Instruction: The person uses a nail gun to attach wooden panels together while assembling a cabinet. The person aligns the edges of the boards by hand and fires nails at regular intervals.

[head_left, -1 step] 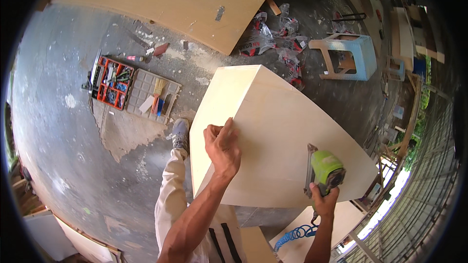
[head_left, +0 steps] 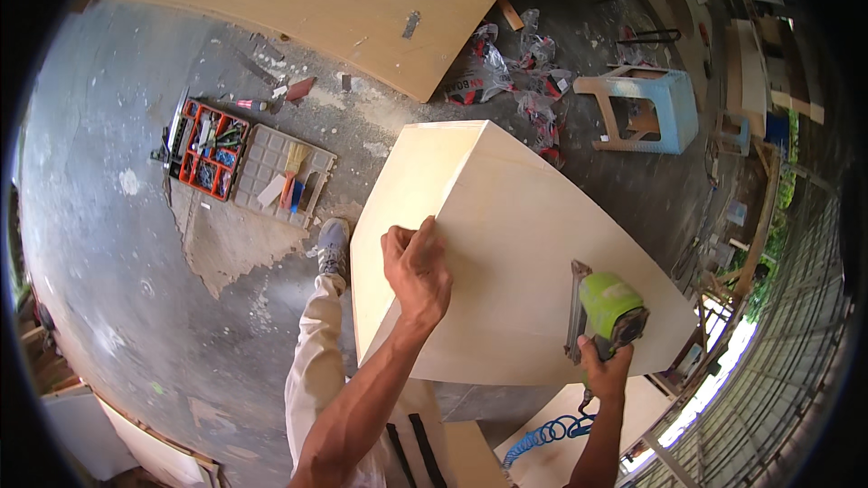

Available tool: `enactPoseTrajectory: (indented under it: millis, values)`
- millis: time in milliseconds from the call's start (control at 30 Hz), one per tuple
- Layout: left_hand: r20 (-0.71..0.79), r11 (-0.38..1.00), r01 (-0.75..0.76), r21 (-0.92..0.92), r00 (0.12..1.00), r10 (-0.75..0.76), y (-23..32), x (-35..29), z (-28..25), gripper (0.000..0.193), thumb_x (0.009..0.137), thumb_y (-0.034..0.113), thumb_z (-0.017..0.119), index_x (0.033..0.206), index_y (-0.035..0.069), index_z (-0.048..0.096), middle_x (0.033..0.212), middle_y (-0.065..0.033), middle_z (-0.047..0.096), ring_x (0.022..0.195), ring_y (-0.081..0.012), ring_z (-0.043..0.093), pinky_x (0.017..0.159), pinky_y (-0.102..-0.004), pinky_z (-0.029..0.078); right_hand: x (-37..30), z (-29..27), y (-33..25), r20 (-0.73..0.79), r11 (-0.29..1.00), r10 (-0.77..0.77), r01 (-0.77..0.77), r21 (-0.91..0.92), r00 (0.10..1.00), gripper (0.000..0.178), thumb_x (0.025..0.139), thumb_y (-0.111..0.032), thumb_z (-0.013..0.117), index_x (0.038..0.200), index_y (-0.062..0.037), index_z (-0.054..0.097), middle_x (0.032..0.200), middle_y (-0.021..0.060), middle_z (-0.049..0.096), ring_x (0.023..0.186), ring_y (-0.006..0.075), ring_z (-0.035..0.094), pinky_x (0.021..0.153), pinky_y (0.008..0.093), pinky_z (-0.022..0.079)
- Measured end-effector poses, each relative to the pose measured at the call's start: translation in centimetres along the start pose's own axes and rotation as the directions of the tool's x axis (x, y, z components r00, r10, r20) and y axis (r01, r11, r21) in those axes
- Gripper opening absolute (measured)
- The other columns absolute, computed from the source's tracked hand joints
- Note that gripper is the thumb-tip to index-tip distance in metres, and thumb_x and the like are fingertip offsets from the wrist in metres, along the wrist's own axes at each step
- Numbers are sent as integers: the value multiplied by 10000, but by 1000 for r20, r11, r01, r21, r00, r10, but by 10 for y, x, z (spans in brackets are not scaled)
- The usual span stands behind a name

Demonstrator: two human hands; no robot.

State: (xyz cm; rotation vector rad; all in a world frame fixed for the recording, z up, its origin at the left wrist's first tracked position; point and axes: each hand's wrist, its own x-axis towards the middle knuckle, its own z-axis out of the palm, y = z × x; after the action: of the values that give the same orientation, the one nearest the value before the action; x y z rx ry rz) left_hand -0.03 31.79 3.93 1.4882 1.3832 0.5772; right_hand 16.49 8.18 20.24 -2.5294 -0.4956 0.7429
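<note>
A large pale plywood box (head_left: 533,244) stands before me, one long edge running away from me. Over that edge is my left hand (head_left: 418,273), its fingers curled and pressed together; whatever they pinch, if anything, is hidden. My right hand (head_left: 608,369) is wrapped round the handle of a green air nailer (head_left: 610,307). The nailer is over the right part of the box's broad panel; I cannot tell whether its nose touches the wood. From the handle's base a blue coiled air hose (head_left: 547,434) trails down behind the box.
An open tool organizer (head_left: 212,149) lies on the floor at left, a brush (head_left: 294,163) on its lid. Beyond the box are a large brown board (head_left: 298,14), crumpled plastic bags (head_left: 484,72) and a blue stool (head_left: 669,108). My shoe (head_left: 333,248) is beside the box.
My right hand and the nailer have shifted very slightly to the right. My left hand keeps its curled pose at the box's edge, and the view has moved a little.
</note>
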Motion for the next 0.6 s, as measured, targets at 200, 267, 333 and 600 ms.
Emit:
enactPoseTrajectory:
  millis: [200,267,333,600]
  values:
    - [-74,979,-182,92,979,189,5,11,29,462,800,37,742,1252,44,650,1032,-121,562,874,-275,533,789,-395,445,75,4,-112,206,995,38,-56,79,978,167,873,-22,712,852,-40,548,612,1,528,484,85,495,463,270,399]
    - [-34,947,-251,202,964,263,0,8,33,604,805,70,735,1378,72,543,1088,-113,564,935,-291,533,818,-426,422,100,10,-133,281,997,30,-48,58,959,152,881,-26,700,844,-34,552,599,3,522,475,87,490,455,276,398]
    - [20,938,-257,235,966,259,1,9,31,572,829,130,736,1363,49,546,1102,-113,564,945,-291,533,823,-424,417,123,22,-155,326,997,14,-37,65,945,123,890,-39,689,857,-25,571,588,6,519,467,91,484,452,282,400]
    - [61,937,-218,274,976,209,8,13,35,515,881,266,726,1303,13,572,1116,-102,576,947,-283,533,799,-412,406,175,47,-199,455,999,0,-22,44,890,179,886,-101,696,817,-20,553,574,6,512,459,83,490,437,266,421]
